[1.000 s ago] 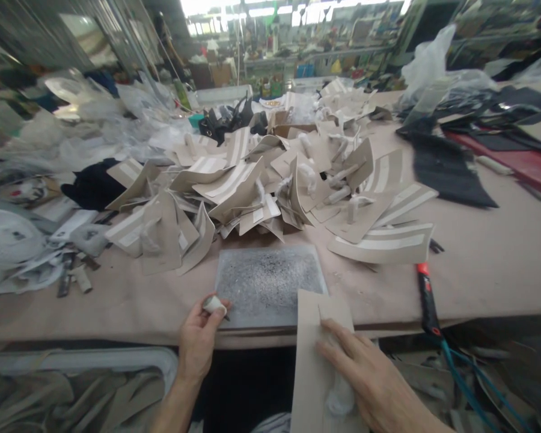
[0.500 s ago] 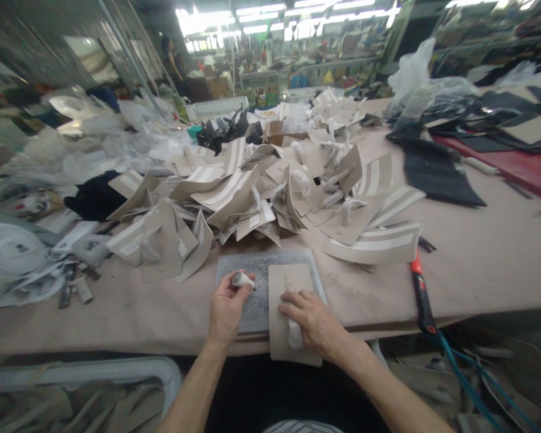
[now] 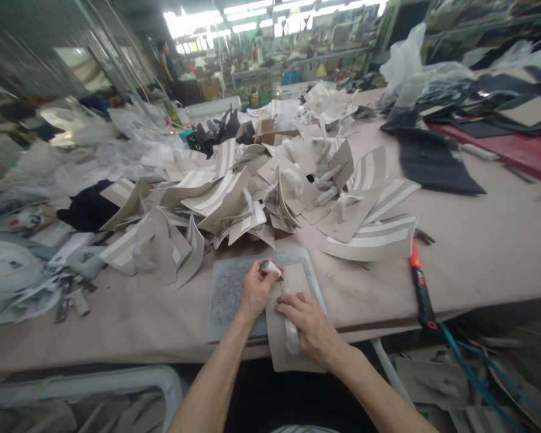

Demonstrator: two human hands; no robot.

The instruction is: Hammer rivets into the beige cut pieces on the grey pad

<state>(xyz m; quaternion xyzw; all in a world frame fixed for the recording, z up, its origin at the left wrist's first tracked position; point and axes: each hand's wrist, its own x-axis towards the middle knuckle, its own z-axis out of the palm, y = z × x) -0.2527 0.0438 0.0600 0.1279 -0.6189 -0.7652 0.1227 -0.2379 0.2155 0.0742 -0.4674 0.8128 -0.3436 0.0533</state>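
My left hand (image 3: 256,290) is closed round a short tool with a white, wrapped-looking handle (image 3: 270,269). Its lower end meets or hovers over the upper part of a beige panel (image 3: 280,352); I cannot tell which. My right hand (image 3: 309,325) rests on that panel, fingers bent and together at the narrow strap on its face. A plastic-wrapped section of the strap (image 3: 292,337) shows beside the palm. Under the panel lies a scuffed translucent board (image 3: 228,288), and the panel's near end juts past the table edge.
Beige panels with white strips (image 3: 220,198) are heaped beyond the board. At the right lies a hammer with a red and black handle (image 3: 418,279). A white fan (image 3: 9,267) stands left, with loose tools nearby. Below the table is a grey bin (image 3: 162,379) of panels.
My left hand has brought the white-handled tool rightward, from above the board to the panel's upper part. My right hand stays on the panel. The camera view has shifted slightly.
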